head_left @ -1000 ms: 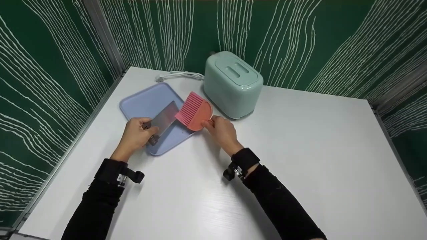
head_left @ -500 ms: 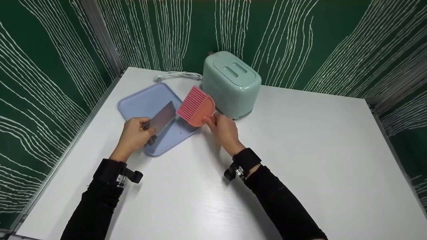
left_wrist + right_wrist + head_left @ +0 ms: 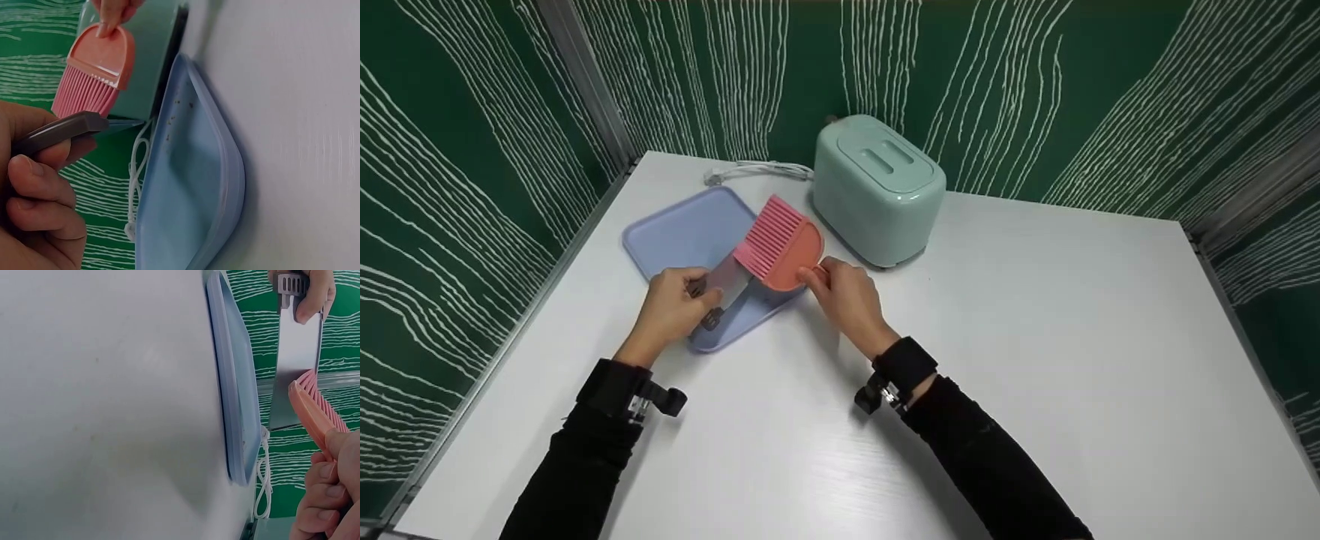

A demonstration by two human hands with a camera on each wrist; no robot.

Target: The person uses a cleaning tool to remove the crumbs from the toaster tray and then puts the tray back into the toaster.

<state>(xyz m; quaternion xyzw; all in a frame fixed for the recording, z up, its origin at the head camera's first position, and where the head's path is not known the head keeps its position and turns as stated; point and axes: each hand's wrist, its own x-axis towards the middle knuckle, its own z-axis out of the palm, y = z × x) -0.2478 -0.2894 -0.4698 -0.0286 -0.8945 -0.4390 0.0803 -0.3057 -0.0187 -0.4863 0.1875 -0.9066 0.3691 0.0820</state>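
Observation:
My left hand (image 3: 675,304) grips the dark grey slotted handle of a bench scraper (image 3: 727,281), thumb on the flat metal blade. The scraper is held tilted above a light blue tray (image 3: 675,232). In my right hand (image 3: 847,300) is a pink silicone brush (image 3: 791,259), pinched at its orange-pink handle end. Its bristles (image 3: 318,394) lie over the blade in the right wrist view and seem to touch it. A few dark crumbs (image 3: 191,105) lie in the tray, below the two tools.
A mint green toaster (image 3: 877,202) with a lid on top stands behind the tray, to the right. Its white cord (image 3: 761,168) lies bundled along the back of the white table (image 3: 1035,360). Green walls with white lines enclose the back and sides.
The brush first moved slightly up and right off the scraper, then came back left and down over the blade. The left hand stays nearly in place with the scraper.

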